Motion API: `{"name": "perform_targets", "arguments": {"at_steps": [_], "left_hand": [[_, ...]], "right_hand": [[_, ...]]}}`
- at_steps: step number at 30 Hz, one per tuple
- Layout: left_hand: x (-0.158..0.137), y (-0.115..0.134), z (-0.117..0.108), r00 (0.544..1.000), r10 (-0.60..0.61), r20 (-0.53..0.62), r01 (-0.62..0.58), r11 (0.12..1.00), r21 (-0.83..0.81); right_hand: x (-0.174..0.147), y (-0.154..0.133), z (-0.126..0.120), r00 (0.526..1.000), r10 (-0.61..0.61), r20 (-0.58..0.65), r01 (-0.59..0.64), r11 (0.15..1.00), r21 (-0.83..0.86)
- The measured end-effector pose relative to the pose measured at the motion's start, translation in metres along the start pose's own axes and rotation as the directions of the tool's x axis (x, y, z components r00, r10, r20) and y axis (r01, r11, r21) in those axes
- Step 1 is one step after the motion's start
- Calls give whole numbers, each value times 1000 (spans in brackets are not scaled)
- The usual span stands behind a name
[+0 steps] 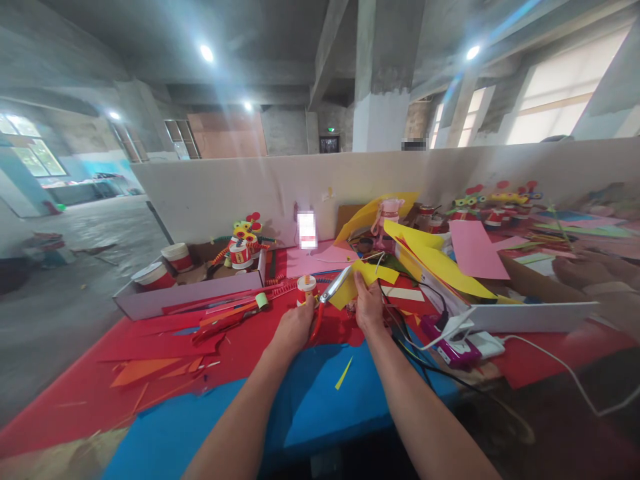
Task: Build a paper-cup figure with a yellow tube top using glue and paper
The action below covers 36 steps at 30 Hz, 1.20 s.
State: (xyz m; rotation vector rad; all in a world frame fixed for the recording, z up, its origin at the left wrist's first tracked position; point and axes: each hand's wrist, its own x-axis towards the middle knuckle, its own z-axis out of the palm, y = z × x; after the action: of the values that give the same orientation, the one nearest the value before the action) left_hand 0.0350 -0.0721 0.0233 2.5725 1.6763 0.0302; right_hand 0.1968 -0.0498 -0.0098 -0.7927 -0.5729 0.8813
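My left hand (pixel 296 325) is closed around the red handles of a pair of scissors (pixel 329 291). Their silver blades point up and right, against a piece of yellow paper (pixel 345 288). That paper is pinched in my right hand (pixel 369 305), near its middle. Just behind my left hand stands a red and white paper cup (pixel 306 288) with a small orange piece on top. A thin yellow paper scrap (pixel 344 373) lies on the blue sheet (pixel 320 393) below my hands.
At left, a white box (pixel 200 297) holds cups and a paper-cup figure (pixel 241 250). Another box (pixel 535 317) at right holds yellow and pink sheets. A purple power strip (pixel 453 343) with cables lies before it. Red paper (pixel 160 347) covers the left. Someone's blurred hand (pixel 583 270) is far right.
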Motion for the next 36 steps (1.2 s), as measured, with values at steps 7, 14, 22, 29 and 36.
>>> {"name": "perform_targets", "arguments": {"at_steps": [7, 14, 22, 29, 36], "left_hand": [[3, -4, 7, 999, 26, -21, -26, 999, -22], [2, 1, 1, 1000, -8, 5, 8, 1000, -25], [0, 2, -3, 1000, -25, 7, 25, 1000, -12], [0, 1, -2, 1000, 2, 2, -2, 999, -38], [0, 2, -2, 1000, -3, -4, 3, 1000, -10]], "right_hand": [[-2, -2, 0, 1000, 2, 0, -2, 1000, -17], [-3, 1, 5, 999, 25, 48, -25, 1000, 0], [-2, 0, 4, 999, 22, 42, -22, 1000, -18], [-3, 0, 4, 998, 27, 61, -26, 1000, -13], [-3, 3, 5, 995, 27, 96, -27, 1000, -7]]}}
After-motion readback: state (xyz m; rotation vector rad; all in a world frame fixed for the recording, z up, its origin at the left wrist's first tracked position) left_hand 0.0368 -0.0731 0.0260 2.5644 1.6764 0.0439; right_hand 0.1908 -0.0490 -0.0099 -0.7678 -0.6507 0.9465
